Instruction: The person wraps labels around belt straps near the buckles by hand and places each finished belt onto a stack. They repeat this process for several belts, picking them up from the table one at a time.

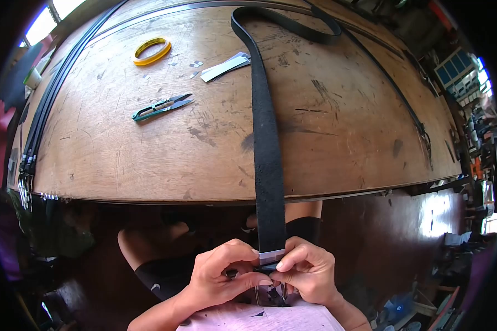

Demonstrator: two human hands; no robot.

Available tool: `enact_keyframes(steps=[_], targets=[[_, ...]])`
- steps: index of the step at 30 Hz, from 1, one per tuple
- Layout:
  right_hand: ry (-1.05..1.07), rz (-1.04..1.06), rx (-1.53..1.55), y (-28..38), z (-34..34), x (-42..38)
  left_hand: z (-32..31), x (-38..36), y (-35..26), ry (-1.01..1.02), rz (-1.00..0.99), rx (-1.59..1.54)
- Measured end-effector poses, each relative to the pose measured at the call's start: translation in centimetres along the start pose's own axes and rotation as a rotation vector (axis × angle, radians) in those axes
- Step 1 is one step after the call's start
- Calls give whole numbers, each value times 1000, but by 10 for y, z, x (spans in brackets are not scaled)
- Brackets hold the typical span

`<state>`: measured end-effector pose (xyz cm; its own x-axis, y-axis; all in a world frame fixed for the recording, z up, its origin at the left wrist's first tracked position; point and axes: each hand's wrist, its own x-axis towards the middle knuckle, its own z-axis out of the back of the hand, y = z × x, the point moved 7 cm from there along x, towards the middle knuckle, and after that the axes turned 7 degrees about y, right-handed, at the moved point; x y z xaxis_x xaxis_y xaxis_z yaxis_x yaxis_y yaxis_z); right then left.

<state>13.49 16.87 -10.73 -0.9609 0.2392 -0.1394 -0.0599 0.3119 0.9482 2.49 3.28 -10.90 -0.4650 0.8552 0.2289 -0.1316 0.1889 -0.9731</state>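
A wide black strap point(268, 143) runs from the back of the wooden table over its front edge to my lap. Near its lower end, a pale strip point(271, 255) lies across it. My left hand point(226, 273) pinches the strap end from the left, thumb and forefinger close together. From the right, my right hand point(309, 270) pinches the same end, its thumb at the pale strip. Below the fingers hangs a metal buckle point(270, 295), partly hidden by the hands.
On the wooden table point(204, 160) lie green-handled thread snips point(161, 107), a yellow tape roll point(152, 51) and white paper strips point(225, 67). Thin black straps point(55, 94) hang along the left side. Another narrow strap point(386, 71) lies at the right.
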Motion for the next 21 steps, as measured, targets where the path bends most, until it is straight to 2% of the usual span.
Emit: enact_keyframes(steps=[4,6,10,12,21], targets=[[-10,-34,-19,-4,1,1,2,1,-1,-1,82,-9],[3,66,-180,2,-2,2,2,9,-11,52,44,100],[1,61,-368,18,-7,2,-1,22,-21,157,58,235],[-6,106,-474,24,-9,1,-1,22,-17,188,57,201],[11,106,-563,27,-11,0,-1,23,-7,234,205,31]])
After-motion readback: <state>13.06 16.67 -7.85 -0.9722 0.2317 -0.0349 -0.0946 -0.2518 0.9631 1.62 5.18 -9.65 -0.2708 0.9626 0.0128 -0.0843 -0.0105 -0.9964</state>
